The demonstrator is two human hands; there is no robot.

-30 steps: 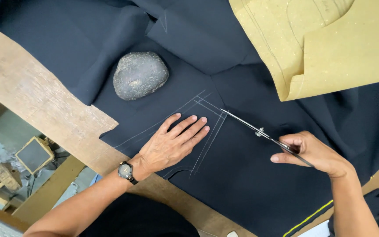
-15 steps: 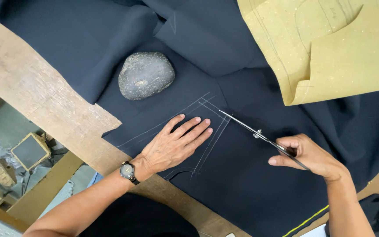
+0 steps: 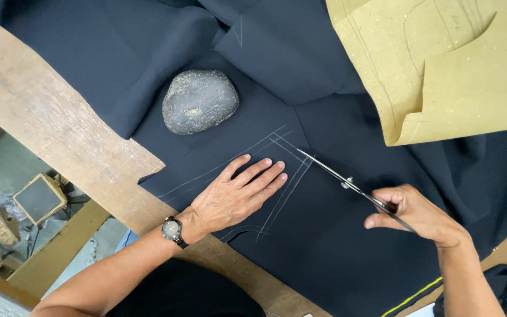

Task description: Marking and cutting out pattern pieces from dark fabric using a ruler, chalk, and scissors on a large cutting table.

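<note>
A grey stone point(image 3: 199, 101) and tan paper pattern point(image 3: 441, 64) weigh the navy fabric point(image 3: 324, 235). The left hand point(image 3: 236, 196) lies flat, fingers together, on the chalk lines point(image 3: 289, 188). The right hand point(image 3: 415, 212) has its fingers closed round the scissors point(image 3: 347, 183).

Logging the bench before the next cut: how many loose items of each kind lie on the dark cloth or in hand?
Stone: 1
Scissors, in the right hand: 1
Tan paper pattern: 1
Total: 3
The left hand lies flat on the dark cloth.

Single head view, looking steeply down, close over wooden table point(image 3: 60, 129) and dark fabric point(image 3: 335, 246).
</note>
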